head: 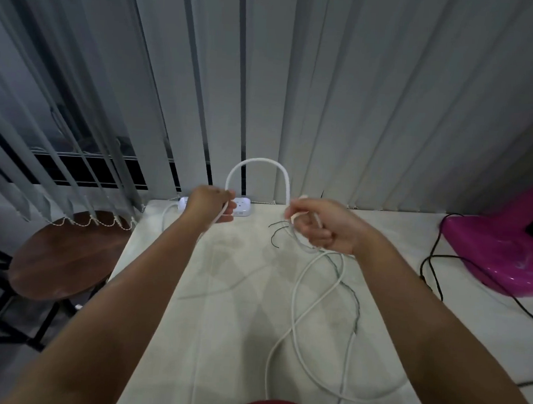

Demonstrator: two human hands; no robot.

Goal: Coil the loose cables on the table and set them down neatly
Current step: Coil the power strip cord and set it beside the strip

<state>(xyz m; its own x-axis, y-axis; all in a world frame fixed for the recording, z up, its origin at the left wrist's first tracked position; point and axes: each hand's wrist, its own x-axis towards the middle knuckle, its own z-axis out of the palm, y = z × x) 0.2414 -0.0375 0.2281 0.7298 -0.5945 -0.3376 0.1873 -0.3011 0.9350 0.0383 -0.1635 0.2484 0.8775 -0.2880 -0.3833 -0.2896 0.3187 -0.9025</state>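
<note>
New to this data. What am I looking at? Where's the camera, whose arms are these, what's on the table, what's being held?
There is no robot here. This is a single picture from a wide-angle camera worn on a person's head, looking forward and down, so both arms reach in from the bottom edge.

The left hand and the right hand each grip the same white cable, which arches up between them. More of it trails from the right hand in loose loops over the pale table. A thin dark wire also lies loose on the table near the right hand.

At the table's far edge sits a white power strip, partly hidden by the left hand. A round wooden stool stands to the left and a pink plastic chair to the right. Grey vertical blinds fill the background.
</note>
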